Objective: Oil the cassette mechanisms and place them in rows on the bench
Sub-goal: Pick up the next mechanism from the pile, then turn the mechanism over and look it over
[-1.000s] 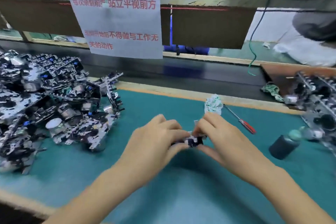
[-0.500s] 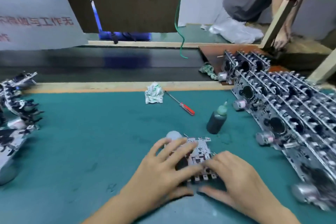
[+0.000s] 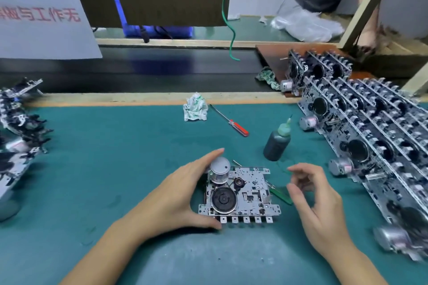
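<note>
The mechanism point(image 3: 240, 194) lies flat on the green mat point(image 3: 115, 157) in the lower centre of the frame, its long axis running left to right. The left hand point(image 3: 183, 194) holds its left edge, with the fingers at the motor and the thumb at the near corner. The right hand point(image 3: 317, 199) is free just to the right, fingers loosely curled, holding nothing. The oil bottle point(image 3: 278, 141) stands upright above and slightly left of that hand, so the right hand is nearer to it.

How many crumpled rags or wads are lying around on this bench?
2. A white wad lies at the mat's far edge, left of the screwdriver. A green-patterned rag sits farther right, beside the rows. The piles might hide others.
</note>
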A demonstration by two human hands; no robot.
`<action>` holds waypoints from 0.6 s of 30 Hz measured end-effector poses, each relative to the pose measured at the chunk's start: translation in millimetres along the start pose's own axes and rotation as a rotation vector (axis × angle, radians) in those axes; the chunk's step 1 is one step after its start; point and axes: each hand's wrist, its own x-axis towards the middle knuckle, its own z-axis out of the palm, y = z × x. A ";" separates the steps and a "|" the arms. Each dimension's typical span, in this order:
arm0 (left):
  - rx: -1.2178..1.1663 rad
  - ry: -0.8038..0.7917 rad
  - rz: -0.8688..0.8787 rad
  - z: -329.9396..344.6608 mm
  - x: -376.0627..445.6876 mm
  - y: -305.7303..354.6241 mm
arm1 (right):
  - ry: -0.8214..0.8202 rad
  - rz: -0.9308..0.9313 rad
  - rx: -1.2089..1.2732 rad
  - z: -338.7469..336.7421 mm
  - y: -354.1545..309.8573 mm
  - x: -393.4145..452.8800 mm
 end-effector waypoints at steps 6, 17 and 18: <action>-0.009 0.002 -0.002 1.4 -3.3 3.1 | -0.043 0.040 0.014 3.1 -1.0 0.7; 0.068 0.024 0.030 7.0 1.0 7.6 | -0.072 0.062 0.001 -1.5 -8.1 5.0; 0.059 0.019 0.034 7.4 0.9 6.8 | -0.114 0.038 -0.019 -3.4 -10.5 5.7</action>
